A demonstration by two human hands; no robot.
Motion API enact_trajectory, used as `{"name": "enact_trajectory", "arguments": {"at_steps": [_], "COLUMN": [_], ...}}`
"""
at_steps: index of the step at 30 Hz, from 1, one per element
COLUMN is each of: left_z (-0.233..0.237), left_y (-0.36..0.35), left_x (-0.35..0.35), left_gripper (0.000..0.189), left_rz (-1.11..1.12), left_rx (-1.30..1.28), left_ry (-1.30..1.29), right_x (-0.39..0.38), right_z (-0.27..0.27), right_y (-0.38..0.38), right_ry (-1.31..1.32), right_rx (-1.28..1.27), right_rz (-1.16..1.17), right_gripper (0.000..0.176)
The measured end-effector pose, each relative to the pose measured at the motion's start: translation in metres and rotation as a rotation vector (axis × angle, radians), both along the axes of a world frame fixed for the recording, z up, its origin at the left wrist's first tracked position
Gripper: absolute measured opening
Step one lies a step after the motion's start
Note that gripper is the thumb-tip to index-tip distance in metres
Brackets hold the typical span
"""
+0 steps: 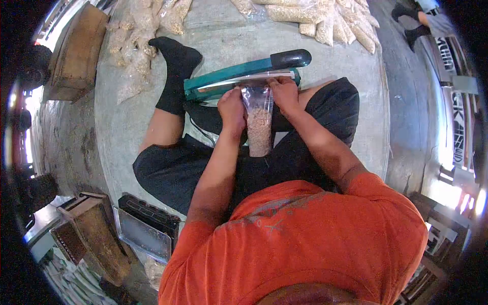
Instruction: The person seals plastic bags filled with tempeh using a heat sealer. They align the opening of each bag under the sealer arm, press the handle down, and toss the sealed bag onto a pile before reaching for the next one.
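Left grip [232, 110] and right grip [284, 94] pinch the bag [259, 129] by its top, apparently keeping it flat at the sealer [236, 72] just beyond them; its filled end sits below both.

Bag [259, 124]: glossy plastic; sealer grip [291, 59]: smooth plastic; shirt [325, 234]: matt cloth.

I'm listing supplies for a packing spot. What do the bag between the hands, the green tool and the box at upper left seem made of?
Bag: glossy plastic film, as it glints and pale pieces show through.
Green tool: probably painted metal, given its smooth sheen; its black end looks like plastic.
Box: likely wood, dull brown and worn-looking.
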State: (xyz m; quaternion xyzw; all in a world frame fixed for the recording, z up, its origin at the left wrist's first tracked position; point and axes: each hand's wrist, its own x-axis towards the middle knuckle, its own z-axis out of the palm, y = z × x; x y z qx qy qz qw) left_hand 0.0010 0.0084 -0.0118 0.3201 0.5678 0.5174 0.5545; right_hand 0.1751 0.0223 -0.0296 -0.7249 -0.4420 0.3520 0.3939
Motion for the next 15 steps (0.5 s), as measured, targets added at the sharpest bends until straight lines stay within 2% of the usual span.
{"name": "enact_trajectory", "arguments": {"at_steps": [2,3,5,6,7,9,11,12,14,15], "left_z": [-0.008,-0.010,-0.013,-0.014,-0.015,-0.013,-0.004,-0.002,0.002,0.004], "left_y": [0.000,0.000,0.000,-0.001,-0.002,-0.001,0.001,0.001,-0.001,-0.003], "left_x": [-0.003,-0.003,-0.001,0.001,0.004,0.004,0.002,0.002,0.000,0.000], "left_gripper": [0.028,0.031,0.036,0.036,0.035,0.035,0.035,0.035,0.017,0.017], "left_rz": [-0.057,-0.077,-0.006,-0.008,-0.001,0.007,-0.023,-0.032,0.016,0.018], "left_rx": [0.021,0.028,-0.116,-0.115,0.006,0.128,0.069,0.050,0.036,0.037], "left_ry": [0.092,0.123,-0.168,-0.167,0.126,0.418,0.408,0.404,0.188,0.188], "right_x": [0.006,0.005,0.001,-0.002,-0.004,-0.004,0.003,0.001,-0.006,-0.004], "right_z": [-0.024,-0.019,-0.009,0.001,0.011,0.005,-0.034,-0.024,0.008,0.004], "right_y": [0.004,0.003,-0.001,-0.002,-0.004,-0.001,0.007,0.005,-0.001,0.001], "right_ry": [-0.056,-0.056,-0.006,-0.006,0.016,0.038,-0.034,-0.036,0.038,0.038], "right_rx": [0.063,0.064,0.056,0.057,0.030,0.003,0.125,0.125,-0.018,-0.016], "right_rz": [0.018,0.017,-0.005,-0.007,-0.005,-0.002,-0.021,-0.020,-0.032,-0.031], "right_gripper": [0.025,0.025,0.025,0.025,0.026,0.026,0.028,0.028,0.030,0.030]}}
